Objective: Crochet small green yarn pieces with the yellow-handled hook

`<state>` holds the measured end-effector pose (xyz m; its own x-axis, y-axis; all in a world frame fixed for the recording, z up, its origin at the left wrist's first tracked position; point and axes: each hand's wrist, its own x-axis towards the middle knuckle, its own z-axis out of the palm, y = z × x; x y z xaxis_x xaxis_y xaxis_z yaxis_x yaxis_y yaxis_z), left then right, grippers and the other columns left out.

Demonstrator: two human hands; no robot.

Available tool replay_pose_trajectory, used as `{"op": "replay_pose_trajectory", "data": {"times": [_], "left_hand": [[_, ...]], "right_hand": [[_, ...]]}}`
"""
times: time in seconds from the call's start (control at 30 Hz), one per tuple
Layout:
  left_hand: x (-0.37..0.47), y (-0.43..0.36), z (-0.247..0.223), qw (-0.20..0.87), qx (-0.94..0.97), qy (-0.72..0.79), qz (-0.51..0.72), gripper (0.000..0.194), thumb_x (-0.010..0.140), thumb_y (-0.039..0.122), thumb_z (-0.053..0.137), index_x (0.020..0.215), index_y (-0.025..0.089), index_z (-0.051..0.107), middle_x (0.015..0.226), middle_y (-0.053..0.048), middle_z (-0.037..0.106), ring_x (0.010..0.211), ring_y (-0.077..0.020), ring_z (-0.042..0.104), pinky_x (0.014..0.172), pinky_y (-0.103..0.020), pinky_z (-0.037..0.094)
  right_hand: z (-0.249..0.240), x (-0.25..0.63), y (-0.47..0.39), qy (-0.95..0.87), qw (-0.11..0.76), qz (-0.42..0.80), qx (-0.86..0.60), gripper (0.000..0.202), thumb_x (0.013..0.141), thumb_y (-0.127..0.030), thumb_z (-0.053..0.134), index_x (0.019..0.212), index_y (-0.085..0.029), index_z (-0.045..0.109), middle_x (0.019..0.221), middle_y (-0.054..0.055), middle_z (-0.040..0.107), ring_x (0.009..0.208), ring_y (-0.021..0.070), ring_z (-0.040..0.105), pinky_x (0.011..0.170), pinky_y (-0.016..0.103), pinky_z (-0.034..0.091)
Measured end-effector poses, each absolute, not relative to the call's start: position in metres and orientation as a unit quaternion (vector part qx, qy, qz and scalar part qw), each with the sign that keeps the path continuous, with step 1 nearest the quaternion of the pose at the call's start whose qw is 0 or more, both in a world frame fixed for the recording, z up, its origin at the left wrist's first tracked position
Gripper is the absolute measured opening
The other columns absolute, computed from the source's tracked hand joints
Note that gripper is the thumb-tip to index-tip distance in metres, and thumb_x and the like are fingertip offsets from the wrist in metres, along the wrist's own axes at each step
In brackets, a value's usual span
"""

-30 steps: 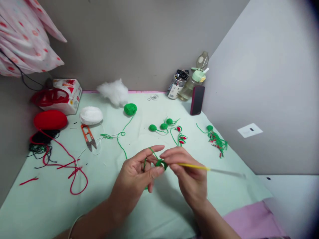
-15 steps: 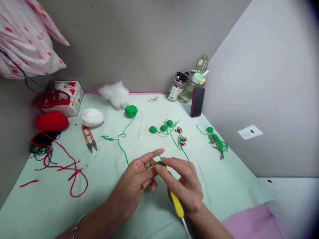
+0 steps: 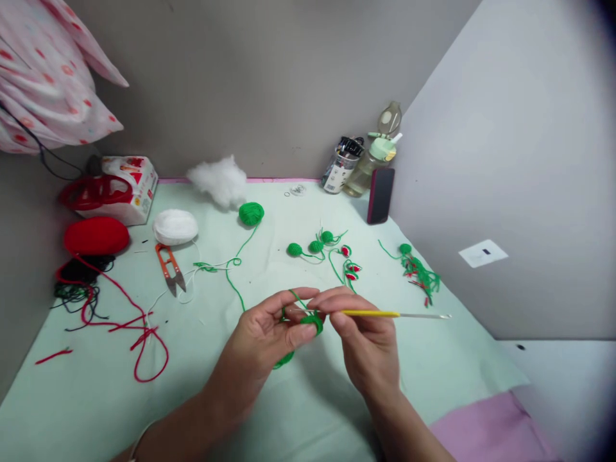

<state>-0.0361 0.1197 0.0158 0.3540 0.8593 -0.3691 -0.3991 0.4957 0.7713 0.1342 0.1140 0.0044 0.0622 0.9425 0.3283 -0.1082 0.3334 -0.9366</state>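
My left hand (image 3: 262,343) pinches a small green crochet piece (image 3: 315,323) between thumb and fingers, with green yarn running over its raised index finger. My right hand (image 3: 366,340) is closed on a crochet hook (image 3: 370,313) with a yellow grip, held nearly level. The hook's thin left end reaches to the green piece, while its other metal end sticks out to the right. More green yarn (image 3: 283,360) hangs below my left hand. Farther back, a green yarn ball (image 3: 251,214) trails a strand toward my left hand.
Orange thread snips (image 3: 169,266), a white yarn ball (image 3: 176,226) and red yarn (image 3: 96,236) lie left. Small green crochet balls (image 3: 316,247) and red-and-green pieces (image 3: 353,269) sit beyond my hands. A phone (image 3: 380,196) leans by a bottle (image 3: 363,172); green yarn scraps (image 3: 421,273) lie right.
My right hand has turned the crochet hook from steeply slanted toward me to nearly level, pointing right. More of the green piece now shows at my left fingertips.
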Motion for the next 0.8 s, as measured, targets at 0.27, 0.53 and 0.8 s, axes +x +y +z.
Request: {"op": "replay_pose_trajectory", "data": {"times": [0.27,0.53,0.8], "left_hand": [[-0.038,0.123,0.016,0.759,0.299,0.39,0.428,0.025,0.082,0.029,0.089,0.108,0.028,0.086,0.081,0.0,0.075,0.084,-0.0166,0.068,0.084,-0.028,0.05],[-0.038,0.124,0.019,0.759,0.271,0.411,0.426,0.034,0.077,0.027,0.093,0.11,0.028,0.085,0.079,0.002,0.073,0.082,-0.0143,0.065,0.081,-0.026,0.048],[-0.04,0.124,0.018,0.75,0.297,0.409,0.427,0.034,0.082,0.025,0.089,0.115,0.029,0.084,0.085,0.002,0.073,0.079,-0.0117,0.061,0.074,-0.022,0.048]], "right_hand": [[0.003,0.133,0.111,-0.536,0.616,0.43,-0.384,0.01,0.098,-0.028,0.074,0.098,-0.027,0.084,0.09,0.007,0.079,0.08,0.0198,0.072,0.067,0.032,0.062],[0.006,0.132,0.113,-0.455,0.641,0.498,-0.365,0.013,0.1,-0.031,0.071,0.093,-0.023,0.079,0.084,0.003,0.077,0.067,0.014,0.069,0.063,0.027,0.059],[0.008,0.139,0.103,-0.57,0.621,0.386,-0.375,0.019,0.107,-0.022,0.058,0.109,-0.026,0.077,0.097,0.005,0.079,0.083,0.018,0.071,0.073,0.033,0.06]]}}
